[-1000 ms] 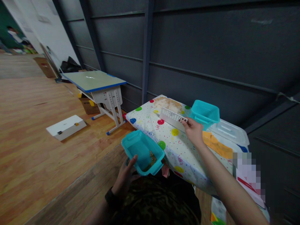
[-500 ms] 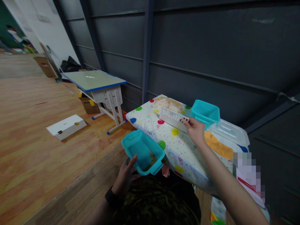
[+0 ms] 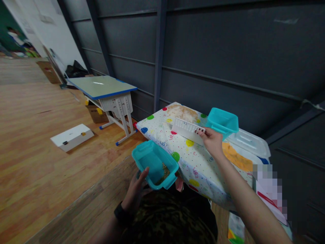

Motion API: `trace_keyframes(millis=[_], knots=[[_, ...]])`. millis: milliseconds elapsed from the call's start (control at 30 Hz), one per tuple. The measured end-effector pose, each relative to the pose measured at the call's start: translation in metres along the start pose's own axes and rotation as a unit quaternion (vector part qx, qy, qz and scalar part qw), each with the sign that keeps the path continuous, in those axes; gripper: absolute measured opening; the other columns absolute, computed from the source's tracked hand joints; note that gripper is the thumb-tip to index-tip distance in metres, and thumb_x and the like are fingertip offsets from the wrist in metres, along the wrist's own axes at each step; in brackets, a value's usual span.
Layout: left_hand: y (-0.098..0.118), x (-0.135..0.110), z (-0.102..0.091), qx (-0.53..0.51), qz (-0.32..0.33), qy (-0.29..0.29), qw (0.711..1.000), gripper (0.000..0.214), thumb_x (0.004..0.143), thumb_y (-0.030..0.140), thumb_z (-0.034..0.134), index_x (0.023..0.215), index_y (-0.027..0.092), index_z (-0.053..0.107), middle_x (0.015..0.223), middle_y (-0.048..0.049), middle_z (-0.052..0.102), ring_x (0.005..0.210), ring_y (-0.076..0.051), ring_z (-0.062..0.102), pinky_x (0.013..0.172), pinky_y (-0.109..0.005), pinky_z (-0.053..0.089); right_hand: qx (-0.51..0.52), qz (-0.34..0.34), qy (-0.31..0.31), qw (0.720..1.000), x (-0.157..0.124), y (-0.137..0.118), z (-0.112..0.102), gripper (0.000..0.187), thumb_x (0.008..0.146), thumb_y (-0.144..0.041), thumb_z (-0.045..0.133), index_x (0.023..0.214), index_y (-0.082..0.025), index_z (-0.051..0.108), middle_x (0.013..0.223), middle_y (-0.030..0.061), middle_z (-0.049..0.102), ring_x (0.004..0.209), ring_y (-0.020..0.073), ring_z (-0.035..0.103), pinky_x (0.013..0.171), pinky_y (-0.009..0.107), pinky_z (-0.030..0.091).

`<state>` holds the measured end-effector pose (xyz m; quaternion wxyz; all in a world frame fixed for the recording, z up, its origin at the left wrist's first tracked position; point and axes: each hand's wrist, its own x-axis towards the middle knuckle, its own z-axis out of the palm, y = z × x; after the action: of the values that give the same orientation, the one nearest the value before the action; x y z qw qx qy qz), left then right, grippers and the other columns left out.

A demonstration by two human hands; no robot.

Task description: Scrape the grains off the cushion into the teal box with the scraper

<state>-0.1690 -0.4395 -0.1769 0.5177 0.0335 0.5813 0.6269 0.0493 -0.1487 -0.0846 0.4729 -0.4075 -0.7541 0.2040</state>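
My left hand [image 3: 138, 184] grips a turquoise plastic container [image 3: 149, 159] by its near side, thumb over the rim. A small heap of greenish-brown grains or beans [image 3: 165, 172] lies in one corner of it. Above the table, my right hand [image 3: 212, 140] pinches the end of a long white slotted plastic piece [image 3: 186, 129]; its exact kind I cannot tell. Just behind that piece, a spread of pale and tan grains [image 3: 181, 112] covers the far corner of the balloon-print tablecloth [image 3: 165, 132]. The container is held low beside the table's near edge.
On the table's right stand a second turquoise container [image 3: 223, 120], a clear plastic lid [image 3: 250, 144] and an orange cloth [image 3: 236, 157]. A dark panelled wall [image 3: 228, 51] rises behind. To the left are a desk [image 3: 104, 86] and a white case [image 3: 72, 135] on the floor.
My right hand has tilted and shifted the white slotted piece slightly toward me over the tablecloth. The left hand and its container have stayed almost still.
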Motion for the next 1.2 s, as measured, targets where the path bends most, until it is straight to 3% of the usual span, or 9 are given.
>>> trace_keyframes(millis=[467, 633, 867, 1033, 1200], knots=[[0.002, -0.004, 0.002, -0.023, 0.007, -0.011, 1.0, 0.063, 0.103, 0.051, 0.083, 0.157, 0.022, 0.07, 0.154, -0.0185, 0.082, 0.138, -0.039, 0.081, 0.105, -0.049, 0.073, 0.037, 0.001, -0.024, 0.999, -0.005, -0.008, 0.003, 0.049, 0.089, -0.068, 0.073, 0.088, -0.021, 0.084, 0.065, 0.001, 0.065, 0.062, 0.0193, 0.053, 0.062, 0.033, 0.042], [0.002, -0.005, 0.002, -0.023, 0.008, -0.011, 1.0, 0.065, 0.097, 0.054, 0.089, 0.152, 0.023, 0.074, 0.152, -0.0176, 0.083, 0.139, -0.041, 0.081, 0.106, -0.052, 0.073, 0.049, -0.003, -0.03, 0.998, -0.006, -0.012, 0.001, 0.045, 0.086, -0.066, 0.075, 0.085, -0.021, 0.084, 0.069, 0.0036, 0.072, 0.064, 0.0203, 0.058, 0.061, 0.033, 0.043], [-0.003, -0.001, -0.002, -0.04, 0.008, -0.018, 0.999, 0.081, 0.09, 0.058, 0.095, 0.159, 0.022, 0.069, 0.156, -0.0213, 0.081, 0.138, -0.044, 0.081, 0.108, -0.057, 0.072, 0.032, -0.027, -0.039, 0.998, -0.013, -0.026, -0.01, 0.044, 0.091, -0.064, 0.074, 0.088, -0.022, 0.086, 0.074, 0.006, 0.079, 0.066, 0.0232, 0.064, 0.062, 0.035, 0.046], [-0.003, -0.002, -0.003, -0.025, -0.001, -0.012, 1.0, 0.085, 0.091, 0.06, 0.093, 0.162, 0.022, 0.066, 0.159, -0.0232, 0.078, 0.137, -0.046, 0.081, 0.106, -0.06, 0.072, -0.013, -0.07, -0.028, 0.997, -0.039, -0.046, -0.023, 0.036, 0.095, -0.056, 0.073, 0.088, -0.024, 0.089, 0.066, 0.0035, 0.076, 0.055, 0.0213, 0.063, 0.056, 0.034, 0.046], [0.0, -0.009, 0.0, -0.016, 0.003, -0.01, 1.0, 0.079, 0.093, 0.059, 0.092, 0.159, 0.023, 0.068, 0.161, -0.0204, 0.078, 0.137, -0.043, 0.081, 0.101, -0.054, 0.074, -0.05, -0.109, 0.026, 0.992, -0.087, -0.069, -0.026, 0.029, 0.1, -0.048, 0.071, 0.089, -0.029, 0.09, 0.075, 0.0063, 0.085, 0.06, 0.0259, 0.076, 0.058, 0.035, 0.059]])
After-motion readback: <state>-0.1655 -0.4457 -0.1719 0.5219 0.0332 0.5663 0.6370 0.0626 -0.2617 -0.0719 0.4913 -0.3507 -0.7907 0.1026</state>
